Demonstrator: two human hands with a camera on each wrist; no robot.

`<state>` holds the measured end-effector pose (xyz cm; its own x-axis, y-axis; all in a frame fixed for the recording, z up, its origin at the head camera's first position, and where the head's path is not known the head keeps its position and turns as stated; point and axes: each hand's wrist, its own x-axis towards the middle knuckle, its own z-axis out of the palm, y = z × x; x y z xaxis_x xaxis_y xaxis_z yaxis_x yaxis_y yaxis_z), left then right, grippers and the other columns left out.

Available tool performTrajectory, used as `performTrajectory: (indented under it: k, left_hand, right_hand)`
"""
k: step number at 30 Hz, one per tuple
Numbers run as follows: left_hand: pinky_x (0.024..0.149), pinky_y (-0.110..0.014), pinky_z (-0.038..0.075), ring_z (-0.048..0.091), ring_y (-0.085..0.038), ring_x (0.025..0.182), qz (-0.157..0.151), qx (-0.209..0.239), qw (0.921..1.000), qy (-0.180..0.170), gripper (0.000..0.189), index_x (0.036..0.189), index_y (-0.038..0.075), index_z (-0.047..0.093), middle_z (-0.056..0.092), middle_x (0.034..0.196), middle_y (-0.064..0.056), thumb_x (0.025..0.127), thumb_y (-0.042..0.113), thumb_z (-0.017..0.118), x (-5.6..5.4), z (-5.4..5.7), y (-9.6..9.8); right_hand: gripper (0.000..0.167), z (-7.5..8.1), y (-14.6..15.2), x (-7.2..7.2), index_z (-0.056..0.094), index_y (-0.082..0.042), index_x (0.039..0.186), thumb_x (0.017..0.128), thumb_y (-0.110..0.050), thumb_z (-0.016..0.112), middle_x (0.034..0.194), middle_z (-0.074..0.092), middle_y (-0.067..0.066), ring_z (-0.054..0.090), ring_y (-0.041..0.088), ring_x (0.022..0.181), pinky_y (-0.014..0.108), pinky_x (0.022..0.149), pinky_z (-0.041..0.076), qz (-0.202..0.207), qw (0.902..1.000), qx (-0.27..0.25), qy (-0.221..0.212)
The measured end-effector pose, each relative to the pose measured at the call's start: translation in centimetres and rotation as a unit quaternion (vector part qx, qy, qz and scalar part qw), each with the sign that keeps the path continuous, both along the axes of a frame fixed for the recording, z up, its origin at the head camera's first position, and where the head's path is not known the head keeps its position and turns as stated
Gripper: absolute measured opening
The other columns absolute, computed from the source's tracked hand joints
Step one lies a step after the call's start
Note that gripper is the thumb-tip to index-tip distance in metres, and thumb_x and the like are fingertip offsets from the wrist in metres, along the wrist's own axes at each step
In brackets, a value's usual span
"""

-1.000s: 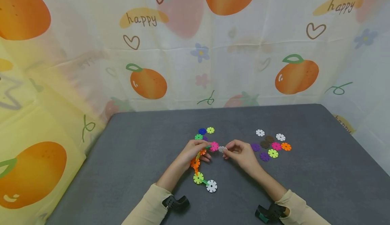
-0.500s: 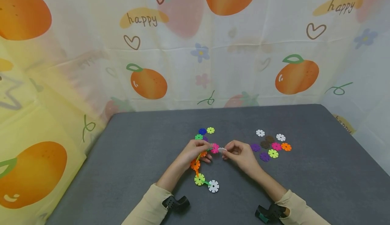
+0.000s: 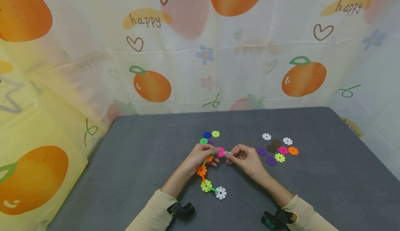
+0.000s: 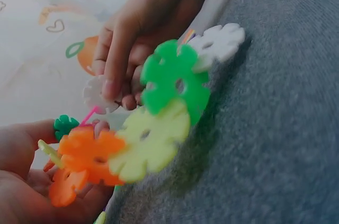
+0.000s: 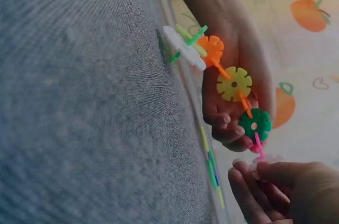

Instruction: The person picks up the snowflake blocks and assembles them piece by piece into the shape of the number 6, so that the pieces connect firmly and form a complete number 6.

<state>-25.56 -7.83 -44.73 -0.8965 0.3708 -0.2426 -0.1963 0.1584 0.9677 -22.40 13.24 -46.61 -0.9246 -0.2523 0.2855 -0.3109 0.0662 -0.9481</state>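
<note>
Chain (image 3: 201,170): held over gray table (image 3: 153,151); should be light and stiff.
Left hand (image 3: 196,156): seems to pinch green disc (image 5: 263,123), partly hidden.
Right hand (image 3: 248,158): pinches upper white disc (image 3: 228,153).
Good hold: flat edges.

Colourful notched-disc chain (image 3: 201,170) held in left hand (image 3: 197,154), white disc (image 3: 227,153) pinched by right hand (image 3: 247,157), touching pink disc (image 3: 221,151)
</note>
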Motion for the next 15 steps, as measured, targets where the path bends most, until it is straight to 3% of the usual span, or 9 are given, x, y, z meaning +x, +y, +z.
performTrajectory:
  k: [7, 15]
  left_hand:
    - [0.069, -0.031, 0.062, 0.069, -0.010, 0.067, 0.006, -0.006, 0.9997, 0.025, 0.025, 0.109, -0.009, 0.068, 0.072, 0.096, -0.014, 0.096, 0.011, 0.060, 0.04, 0.21, 0.24]
    - [0.069, -0.032, 0.062, 0.069, -0.011, 0.069, -0.002, -0.003, 0.9996, 0.028, 0.023, 0.105, -0.010, 0.069, 0.072, 0.097, -0.015, 0.096, 0.010, 0.059, 0.04, 0.33, 0.29]
  right_hand:
    - [0.007, -0.09, -0.15, 0.03, 0.063, 0.006, 0.082, 0.085, 0.005, 0.070, 0.084, 0.069, 0.024, 0.072, 0.021, 0.072, 0.032, 0.067, 0.062, -0.004, 0.9987, 0.007, 0.050]
    - [0.009, -0.15, -0.40, 0.13, 0.062, 0.002, 0.083, 0.084, 0.007, 0.070, 0.084, 0.069, 0.020, 0.072, 0.023, 0.074, 0.029, 0.068, 0.061, -0.008, 0.9958, 0.017, 0.090]
